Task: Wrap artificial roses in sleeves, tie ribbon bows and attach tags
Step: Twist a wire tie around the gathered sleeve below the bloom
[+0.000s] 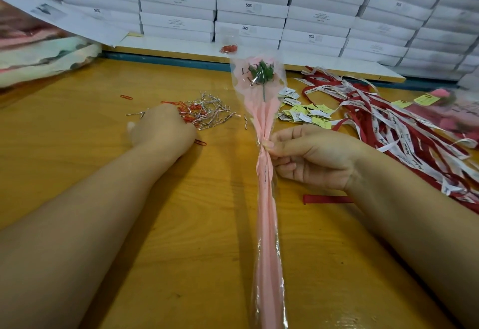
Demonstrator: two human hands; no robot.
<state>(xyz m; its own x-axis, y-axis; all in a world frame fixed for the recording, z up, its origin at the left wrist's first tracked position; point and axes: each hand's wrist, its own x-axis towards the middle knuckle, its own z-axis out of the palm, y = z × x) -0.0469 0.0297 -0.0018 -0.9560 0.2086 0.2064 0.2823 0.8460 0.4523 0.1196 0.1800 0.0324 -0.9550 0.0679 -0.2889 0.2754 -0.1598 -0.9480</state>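
Rose (262, 72) and pink sleeve (267, 212) are lying lengthwise on the wooden table (181, 238) in the head view, with the bloom pointing away from the person. The right hand (313, 158) is pinching the sleeve at its gathered neck below the bloom, thumb and fingertips closed tight on the film, probably so the pleats are not springing open before something binds them. The left hand (162, 127) is lying at the near edge of a heap of silver twist ties (211, 109) mixed with red paper clips (185, 114). Its fingers are hidden, so I cannot tell whether it is holding a tie. Tags (303, 114) and red-and-white ribbons (388, 131) are waiting just right of the sleeve, handy for the bow and tagging steps not yet done. White boxes (248, 4) are standing stacked behind.
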